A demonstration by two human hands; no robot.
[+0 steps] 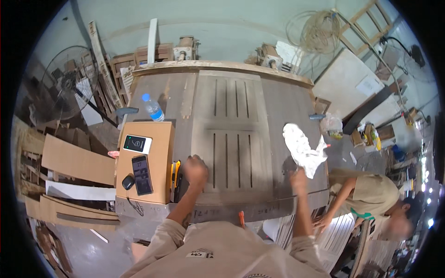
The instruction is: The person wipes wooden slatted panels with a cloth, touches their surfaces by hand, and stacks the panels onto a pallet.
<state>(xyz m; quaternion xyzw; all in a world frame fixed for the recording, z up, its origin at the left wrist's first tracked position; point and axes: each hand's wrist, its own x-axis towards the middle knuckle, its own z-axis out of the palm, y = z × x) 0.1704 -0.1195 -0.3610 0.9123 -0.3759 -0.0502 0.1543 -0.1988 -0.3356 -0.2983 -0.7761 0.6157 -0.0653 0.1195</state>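
Note:
A slotted panel (232,132), grey-brown with two sets of dark slots, lies on the worktable. My left hand (195,171) is closed at its left edge, fingers curled under; anything inside them is hidden. Close to that hand, a yellow utility knife (175,173) lies beside a cardboard box (162,171). My right hand (297,178) is over the table to the right of the panel, blurred, its fingers hard to make out. Just above it, a crumpled white cloth (303,148) lies close to the hand; whether they touch I cannot tell.
On the box are a phone (142,174), a white device (137,144) and a black case (128,182). A water bottle (153,107) stands behind it. At the right, a co-worker (371,194) bends over other slotted panels (336,234). A fan (69,83) stands far left.

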